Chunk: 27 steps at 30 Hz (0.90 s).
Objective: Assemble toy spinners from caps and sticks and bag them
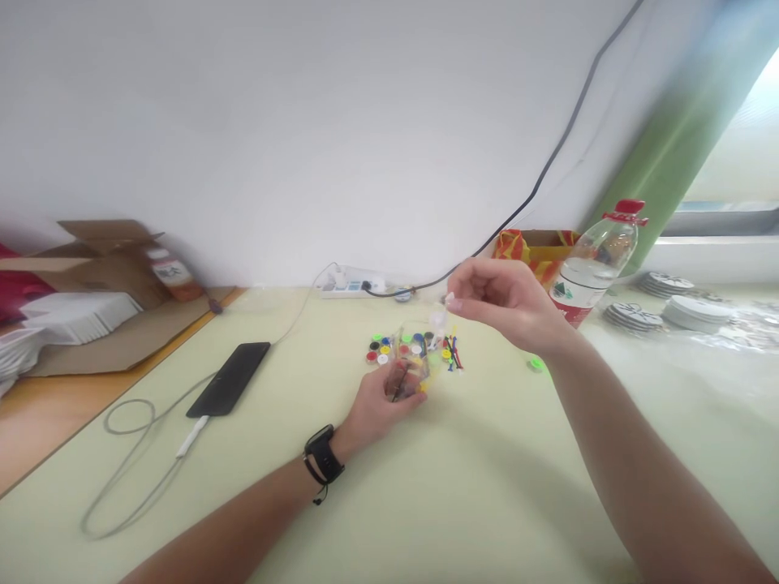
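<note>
My left hand (380, 405), with a black watch (324, 456) on its wrist, curls low over the table. Its fingers close round a see-through container (409, 378) with coloured bits showing in or behind it; blur hides its exact kind. Higher and to the right, my right hand (508, 304) pinches a small white piece (449, 299) between thumb and fingertips. Just beyond my left hand lie several small round coloured discs (383, 349) in red, white, yellow, green, blue and black. Thin coloured sticks (454, 354) lie to their right.
A black phone (230, 380) with a cable lies at left. Cardboard (115, 332) and white trays (85, 316) stand beyond it. A power strip (350, 284) sits by the wall. At right are a bottle (593, 268), stacked discs (634, 318) and a green disc (535, 365).
</note>
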Motion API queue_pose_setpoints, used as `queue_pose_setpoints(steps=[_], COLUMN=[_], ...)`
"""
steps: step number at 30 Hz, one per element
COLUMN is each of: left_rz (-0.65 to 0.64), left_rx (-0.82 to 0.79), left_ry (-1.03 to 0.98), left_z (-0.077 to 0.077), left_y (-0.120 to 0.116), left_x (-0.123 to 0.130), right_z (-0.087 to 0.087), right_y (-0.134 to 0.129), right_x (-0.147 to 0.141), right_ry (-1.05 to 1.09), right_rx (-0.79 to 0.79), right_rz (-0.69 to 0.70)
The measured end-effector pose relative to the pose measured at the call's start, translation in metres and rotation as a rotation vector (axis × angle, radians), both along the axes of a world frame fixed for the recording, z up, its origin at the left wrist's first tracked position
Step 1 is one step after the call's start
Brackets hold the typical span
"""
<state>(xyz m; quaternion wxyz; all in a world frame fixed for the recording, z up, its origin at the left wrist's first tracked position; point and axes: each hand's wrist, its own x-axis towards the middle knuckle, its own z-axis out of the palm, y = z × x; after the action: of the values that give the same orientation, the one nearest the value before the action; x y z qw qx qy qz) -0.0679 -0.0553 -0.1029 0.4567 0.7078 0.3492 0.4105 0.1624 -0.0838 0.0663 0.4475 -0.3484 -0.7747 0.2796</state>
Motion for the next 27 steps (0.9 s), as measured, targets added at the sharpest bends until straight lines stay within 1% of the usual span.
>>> queue_pose_setpoints(steps=[2,8,11,16,21,25,27], left_rz=[0.02,0.039,0.033,0.033,0.065,0.076,0.075], left_rx=[0.031,0.088,0.087,0.094,0.148,0.18,0.185], left_ry=[0.01,0.079,0.09,0.096,0.144,0.159,0.164], left_z=[0.001,0.005,0.006,0.008,0.009,0.008,0.008], left_y=[-0.001,-0.002,-0.002,-0.004,-0.004,-0.004,-0.004], left_x=[0.0,-0.001,-0.002,0.0,0.0,-0.002,-0.002], right_z=[-0.002,-0.013,-0.017,-0.021,-0.021,-0.02,-0.021], right_y=[0.001,0.002,0.002,0.006,0.004,0.001,0.002], right_x=[-0.005,-0.022,-0.026,-0.027,-0.029,-0.03,-0.029], right_ry=[-0.063,-0.454,-0.568,-0.665,-0.667,-0.678,-0.709], right_rx=[0.042,0.132,0.173,0.201,0.247,0.29,0.288], right_rz=[-0.045,-0.075,-0.091,-0.159,-0.197,-0.182,-0.147])
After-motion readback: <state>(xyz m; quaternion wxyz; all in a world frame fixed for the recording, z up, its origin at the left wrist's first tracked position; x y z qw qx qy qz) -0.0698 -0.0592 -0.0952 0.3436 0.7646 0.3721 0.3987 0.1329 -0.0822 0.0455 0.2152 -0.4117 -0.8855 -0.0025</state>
